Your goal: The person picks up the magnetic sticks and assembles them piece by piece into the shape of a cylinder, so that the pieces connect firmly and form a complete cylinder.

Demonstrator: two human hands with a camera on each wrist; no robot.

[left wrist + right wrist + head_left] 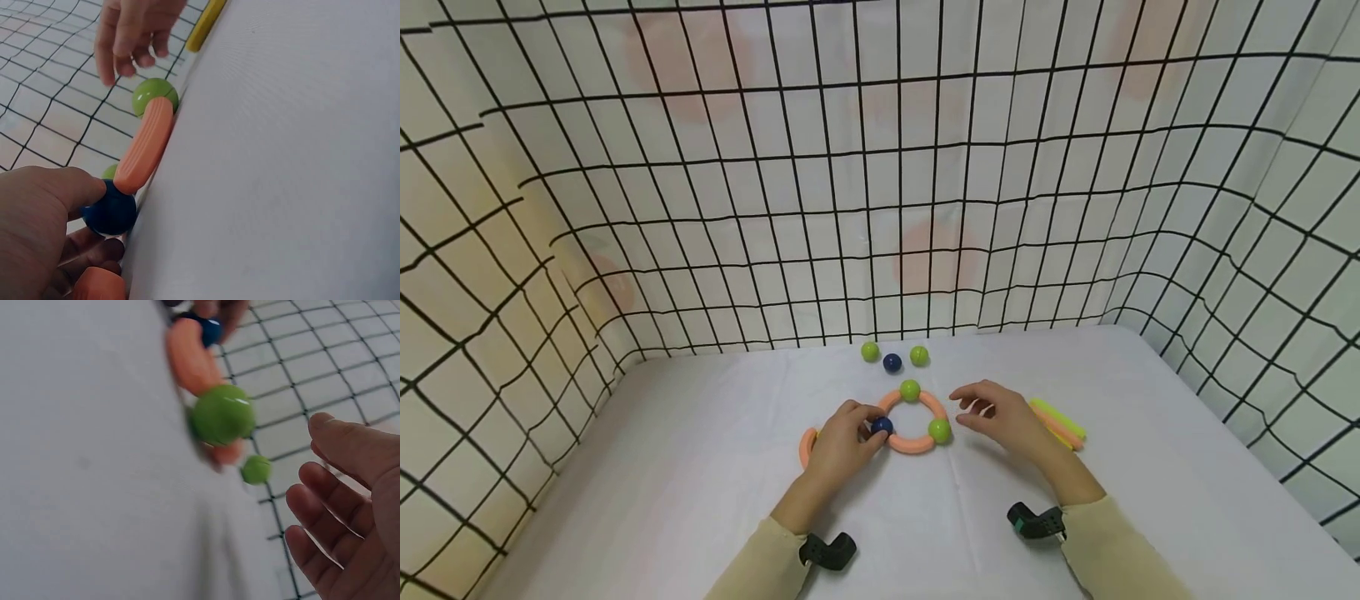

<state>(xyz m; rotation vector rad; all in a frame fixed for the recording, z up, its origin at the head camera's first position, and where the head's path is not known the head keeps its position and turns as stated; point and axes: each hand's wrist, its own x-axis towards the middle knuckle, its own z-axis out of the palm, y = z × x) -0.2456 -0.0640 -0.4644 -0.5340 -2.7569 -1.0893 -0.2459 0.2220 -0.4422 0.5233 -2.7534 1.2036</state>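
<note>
Ring of orange curved pieces and balls (936, 403), flat on the white table (700, 500), with hours read from its centre in the head view. First green ball (910, 390) at twelve, second green ball (939, 431) at half past three, dark blue ball (882, 426) at nine.

Dark blue ball pinched between thumb and fingers of the left hand (841, 443), up against the end of the lower orange piece (911, 446). Right hand (1003, 421) at three, apart from the ring, fingers loosely bent around nothing.

Step in hand, by the look of it: settling the joint at nine to close the loop. Next move, as a judgement: a gentle push along the curve, perhaps with a brace from the three o'clock side, and no lifting, for fear of springing the other joints.

Farther out, from eleven round to twelve: two loose green balls (870, 351) with a loose dark blue ball (892, 362) between. At three, partly behind the right arm: yellow and orange sticks (1063, 427).

Hard to make out: the joint just above nine, masked by left fingertips; impossible to say whether seated or merely close. Between eight and nine, loose curved piece (807, 447) mostly hidden behind the left hand, with a sliver of yellow beside it; cut off at six o'clock in the left wrist view. Right wrist view blurred around the ring.
</note>
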